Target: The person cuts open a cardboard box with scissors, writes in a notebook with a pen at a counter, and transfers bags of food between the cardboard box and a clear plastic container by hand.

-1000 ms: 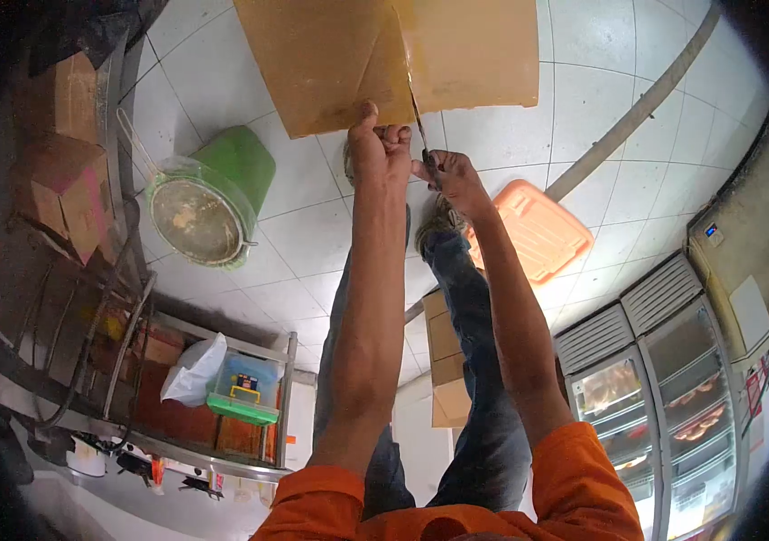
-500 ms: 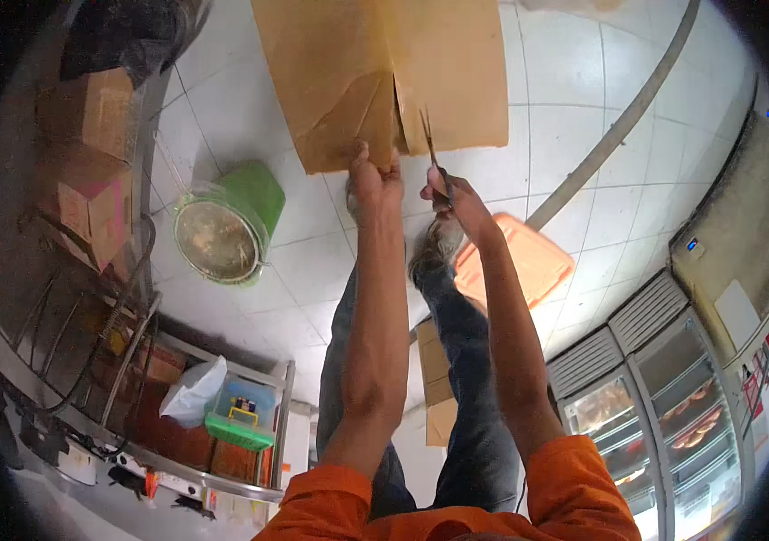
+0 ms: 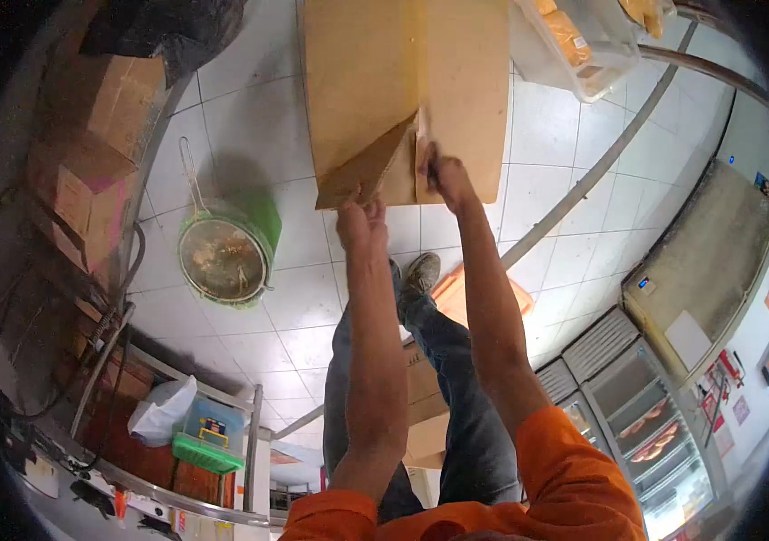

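Observation:
A large brown cardboard piece (image 3: pixel 362 81) with a strip of tape down its middle lies ahead of me, a slit running up from its near edge. My left hand (image 3: pixel 362 221) pinches the near edge left of the slit, where the flap is folded up at an angle. Just right of the slit, my right hand (image 3: pixel 449 180) is closed around the dark handles of the scissors (image 3: pixel 434 169). The blades are blurred and lie at the slit, over the cardboard.
A green bucket (image 3: pixel 262 216) with a round strainer (image 3: pixel 224 259) stands at the left. An orange lid (image 3: pixel 456 293) lies by my shoe. Cartons (image 3: pixel 96 203) line the left side. A clear bin (image 3: pixel 583 68) holds orange packages at the upper right, near a long pole (image 3: pixel 583 187).
The scissors have moved from beyond the cardboard's near edge up into the slit. The left flap is now lifted and folded. The view has shifted, bringing the clear bin into sight.

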`<action>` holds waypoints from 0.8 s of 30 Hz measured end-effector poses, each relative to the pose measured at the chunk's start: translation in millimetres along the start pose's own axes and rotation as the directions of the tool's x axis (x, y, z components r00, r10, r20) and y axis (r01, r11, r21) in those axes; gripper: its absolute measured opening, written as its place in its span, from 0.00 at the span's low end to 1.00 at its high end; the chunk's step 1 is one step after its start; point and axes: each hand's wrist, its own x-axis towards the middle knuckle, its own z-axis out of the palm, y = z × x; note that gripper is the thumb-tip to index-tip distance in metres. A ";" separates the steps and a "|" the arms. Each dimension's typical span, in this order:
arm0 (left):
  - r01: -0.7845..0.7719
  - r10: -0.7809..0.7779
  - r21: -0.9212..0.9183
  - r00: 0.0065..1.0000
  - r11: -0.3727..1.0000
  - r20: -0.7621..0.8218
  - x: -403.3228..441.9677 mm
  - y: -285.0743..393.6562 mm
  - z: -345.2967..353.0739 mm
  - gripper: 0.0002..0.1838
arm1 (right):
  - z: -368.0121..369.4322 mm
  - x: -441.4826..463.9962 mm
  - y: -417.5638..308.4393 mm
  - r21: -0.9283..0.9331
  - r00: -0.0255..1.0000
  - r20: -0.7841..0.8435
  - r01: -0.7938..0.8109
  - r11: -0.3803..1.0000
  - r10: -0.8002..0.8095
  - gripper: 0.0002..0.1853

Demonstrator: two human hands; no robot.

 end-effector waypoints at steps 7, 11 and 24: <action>0.023 -0.022 -0.007 0.987 1.000 0.157 2.4 10.1 0.2 0.09 | 3.1 36.4 -116.6 0.147 0.985 0.056 -0.170 0.974 0.163 0.34; -0.018 0.000 0.083 0.977 0.996 0.212 31.0 -14.5 -42.5 0.11 | 7.0 64.0 -87.1 0.203 0.994 -0.072 -0.065 0.977 0.081 0.45; 0.330 0.709 0.796 0.684 -0.508 0.170 54.8 -47.3 50.7 0.53 | 20.5 89.2 -132.2 0.143 0.997 0.053 0.045 0.989 -0.053 0.29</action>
